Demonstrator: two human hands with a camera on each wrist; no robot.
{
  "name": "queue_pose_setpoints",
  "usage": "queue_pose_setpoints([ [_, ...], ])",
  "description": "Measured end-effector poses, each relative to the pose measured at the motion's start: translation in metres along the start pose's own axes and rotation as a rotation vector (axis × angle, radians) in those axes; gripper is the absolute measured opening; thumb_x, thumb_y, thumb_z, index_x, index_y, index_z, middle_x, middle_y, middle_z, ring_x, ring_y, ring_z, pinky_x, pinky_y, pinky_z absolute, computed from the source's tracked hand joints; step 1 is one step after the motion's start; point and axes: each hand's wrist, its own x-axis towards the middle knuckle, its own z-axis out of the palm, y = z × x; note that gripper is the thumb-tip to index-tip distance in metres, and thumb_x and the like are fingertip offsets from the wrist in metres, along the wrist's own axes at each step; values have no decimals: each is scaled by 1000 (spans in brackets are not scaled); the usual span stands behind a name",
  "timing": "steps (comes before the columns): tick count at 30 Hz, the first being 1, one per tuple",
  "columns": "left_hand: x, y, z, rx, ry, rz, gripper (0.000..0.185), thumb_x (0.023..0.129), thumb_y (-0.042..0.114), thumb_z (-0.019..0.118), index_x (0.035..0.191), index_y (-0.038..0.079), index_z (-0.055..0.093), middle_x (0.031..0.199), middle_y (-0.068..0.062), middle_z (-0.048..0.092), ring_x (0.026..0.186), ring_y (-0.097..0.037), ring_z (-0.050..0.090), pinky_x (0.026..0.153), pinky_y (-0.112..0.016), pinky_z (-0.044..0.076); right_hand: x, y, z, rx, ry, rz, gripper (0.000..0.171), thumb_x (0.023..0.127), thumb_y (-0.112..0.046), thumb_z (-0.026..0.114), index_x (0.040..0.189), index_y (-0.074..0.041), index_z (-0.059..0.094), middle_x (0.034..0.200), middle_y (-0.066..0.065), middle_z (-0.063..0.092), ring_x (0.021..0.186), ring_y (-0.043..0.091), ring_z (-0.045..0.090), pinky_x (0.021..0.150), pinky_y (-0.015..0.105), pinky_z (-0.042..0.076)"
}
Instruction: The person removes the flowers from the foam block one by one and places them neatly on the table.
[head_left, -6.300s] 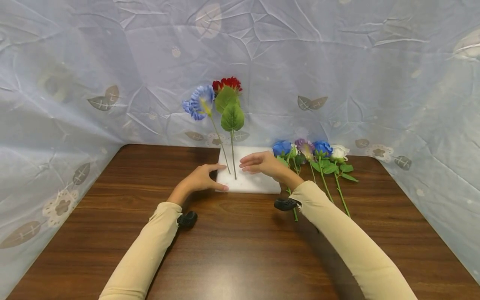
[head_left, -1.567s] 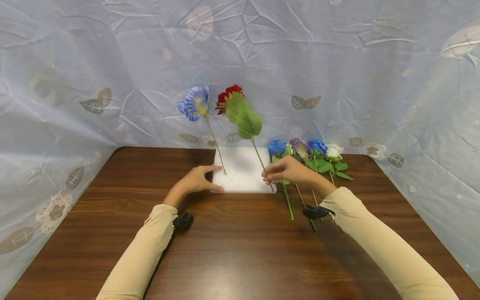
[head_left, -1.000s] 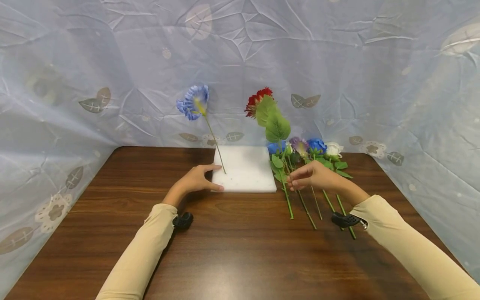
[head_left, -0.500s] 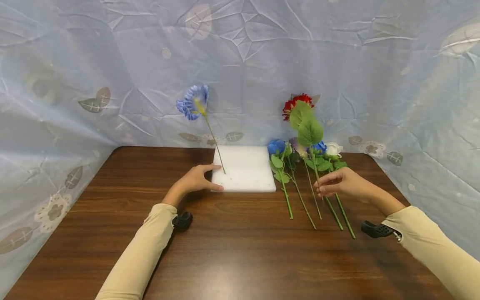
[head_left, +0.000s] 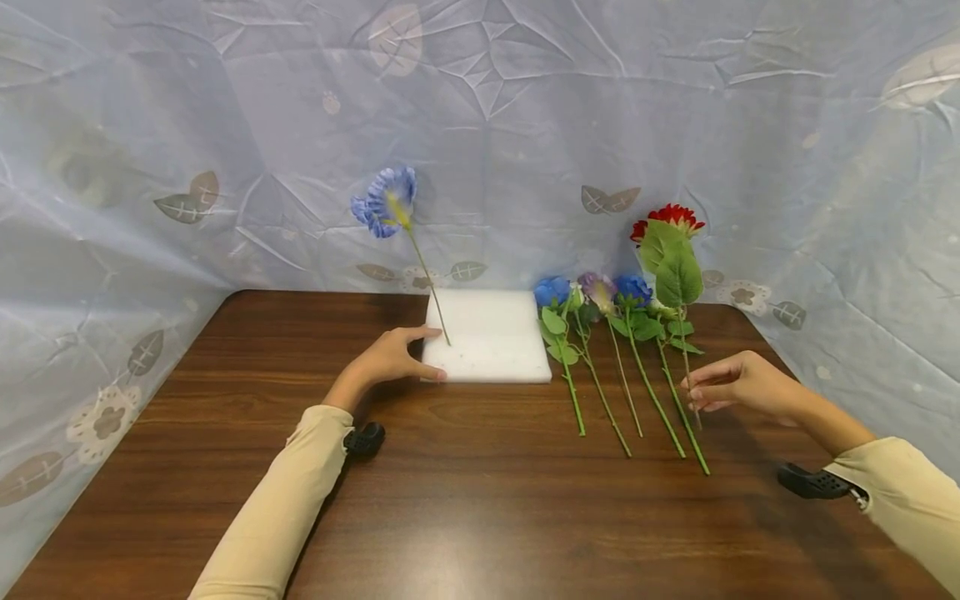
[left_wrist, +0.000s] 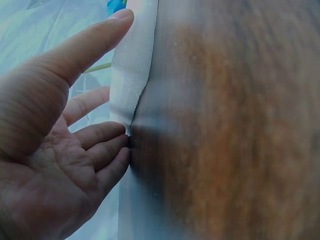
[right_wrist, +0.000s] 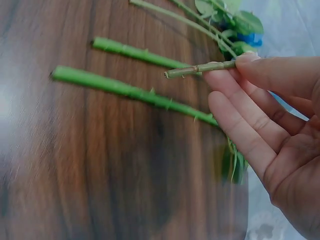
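Observation:
My left hand [head_left: 390, 356] rests at the left side of a white foam block [head_left: 495, 333], thumb and fingers spread and touching its edge, as the left wrist view also shows. A ruffled light-blue flower [head_left: 390, 202] stands tilted left, its thin stem stuck in the foam near those fingers. Over the table's right part, my right hand [head_left: 742, 385] pinches the lower stem of a red flower [head_left: 671, 221] with two large green leaves, holding it upright. In the right wrist view the cut end of that stem [right_wrist: 200, 69] sticks out past the thumb and fingertips.
Right of the foam, several loose flowers lie side by side on the brown wooden table [head_left: 480, 500]: blue roses [head_left: 552, 291], a purple flower [head_left: 597, 290] and white ones. Their stems [head_left: 654, 404] point toward the front. A patterned grey-blue curtain [head_left: 480, 125] hangs behind.
The red flower, earlier standing in the foam, has been pulled out by my right hand and carried right, past the lying flowers. My left hand has stayed at the foam.

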Motion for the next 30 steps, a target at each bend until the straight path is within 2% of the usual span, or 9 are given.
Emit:
queue_pose_setpoints([
  [8, 0, 0, 0, 5, -1, 2, 88, 77, 40, 90, 151, 13, 51, 157, -23, 44, 149, -41, 36, 122, -55, 33, -14, 19, -9, 16, 55, 43, 35, 97, -7, 68, 122, 18, 65, 106, -9, 79, 91, 15, 77, 80, 40, 64],
  [12, 0, 0, 0, 3, -1, 6, 88, 77, 41, 90, 151, 13, 51, 157, -23, 44, 149, -41, 36, 122, -55, 33, -20, 28, -12, 48, 49, 72, 38, 98, -6, 67, 123, 22, 61, 106, -10, 78, 90, 14, 77, 79, 37, 64],
  [16, 1, 0, 0, 3, -4, 6, 88, 77, 41, 89, 151, 13, 51, 157, -23, 44, 149, -41, 37, 122, -55, 33, -26, 36, -14, 56, 41, 107, 41, 98, -5, 66, 124, 26, 57, 104, -7, 79, 88, 14, 77, 77, 36, 65],
  [23, 0, 2, 0, 9, -7, 2, 88, 78, 41, 89, 152, 12, 50, 157, -23, 44, 149, -41, 37, 122, -56, 33, -33, 46, -15, -21, 71, 182, 42, 97, -4, 67, 122, 28, 56, 104, 3, 79, 83, 13, 76, 75, 35, 65],
  [30, 0, 2, -2, 14, -6, 8, 88, 77, 40, 89, 151, 11, 51, 156, -23, 45, 148, -40, 38, 122, -55, 33, -36, 53, -17, -15, 89, 247, 40, 96, -2, 66, 119, 29, 57, 106, 14, 78, 81, 16, 77, 75, 35, 65],
])
